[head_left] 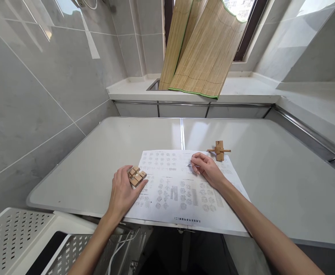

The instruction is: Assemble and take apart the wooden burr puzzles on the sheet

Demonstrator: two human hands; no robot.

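Note:
My left hand (124, 191) rests at the left edge of a printed sheet (197, 214), with thumb and fingers curved around a small cluster of notched wooden puzzle pieces (136, 176). Over the upper middle of the sheet, my right hand (207, 168) has its fingers curled together. A tiny dark tip shows at its fingertips, but I cannot make out what it is. Rows of small line diagrams and text cover the sheet. Beyond the right hand, a cross-shaped assembly of wooden puzzle pieces (219, 150) lies at the sheet's top right edge.
The sheet lies on a light folding table (284, 172) with a seam down its middle. Behind it is a white ledge (135, 88), where a bamboo mat (204, 53) hangs down. A perforated white rack (12, 233) stands at lower left, with a white cable (114, 254) beside it.

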